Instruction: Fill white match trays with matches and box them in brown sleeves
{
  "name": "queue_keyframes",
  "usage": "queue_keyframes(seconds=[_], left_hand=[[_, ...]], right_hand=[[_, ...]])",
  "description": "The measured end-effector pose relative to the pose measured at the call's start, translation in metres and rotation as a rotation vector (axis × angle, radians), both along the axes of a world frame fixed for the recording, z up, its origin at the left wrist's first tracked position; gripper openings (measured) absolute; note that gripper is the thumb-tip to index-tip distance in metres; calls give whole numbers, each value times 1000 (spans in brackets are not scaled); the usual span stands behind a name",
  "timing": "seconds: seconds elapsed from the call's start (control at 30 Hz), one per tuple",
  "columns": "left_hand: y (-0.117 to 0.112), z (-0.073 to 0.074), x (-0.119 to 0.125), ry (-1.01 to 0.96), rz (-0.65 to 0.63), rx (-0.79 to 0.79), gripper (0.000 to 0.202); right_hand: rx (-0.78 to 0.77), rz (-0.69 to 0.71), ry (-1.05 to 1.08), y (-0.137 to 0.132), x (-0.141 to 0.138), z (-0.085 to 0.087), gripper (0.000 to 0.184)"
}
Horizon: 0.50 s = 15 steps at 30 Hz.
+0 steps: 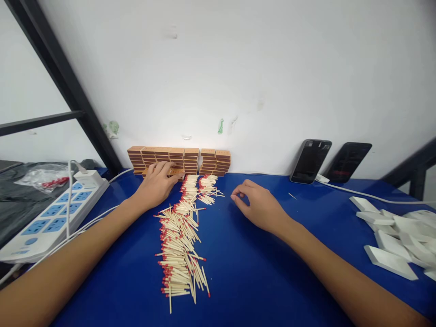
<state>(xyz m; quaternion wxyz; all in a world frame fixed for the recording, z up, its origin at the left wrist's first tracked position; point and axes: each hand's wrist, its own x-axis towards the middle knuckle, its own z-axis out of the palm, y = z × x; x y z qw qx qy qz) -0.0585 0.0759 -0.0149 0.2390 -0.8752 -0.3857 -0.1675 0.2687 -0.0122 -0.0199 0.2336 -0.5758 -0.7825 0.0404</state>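
Observation:
My left hand (155, 186) reaches to the stacked brown matchboxes (156, 154) along the wall. Its fingers are closed over a matchbox (176, 172) low at the front of the stack, and the palm side is hidden. To the right of that hand, a long pile of red-tipped matches (180, 245) runs toward me over the blue table. A smaller heap of matches (207, 184) lies by the right-hand boxes. My right hand (257, 204) hovers at or just above the table right of the matches, fingers curled and thumb near the forefinger, with nothing visible in them.
White box-like pieces (391, 245) lie piled at the right. Two phones (310, 161) lean on the wall, near a white cable (368, 195). On the left are a white power strip (57, 213) with cords and a plastic bag (44, 177). A single stick (292, 195) lies apart.

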Motion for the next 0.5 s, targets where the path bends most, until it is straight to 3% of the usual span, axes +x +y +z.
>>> queue_keyframes(seconds=[0.33, 0.5], left_hand=[[-1, 0, 1, 28, -1, 13, 39], [-5, 4, 3, -6, -31, 36, 38]], right_hand=[[-12, -32, -33, 2, 4, 2, 19], [9, -129, -308, 5, 14, 20, 25]])
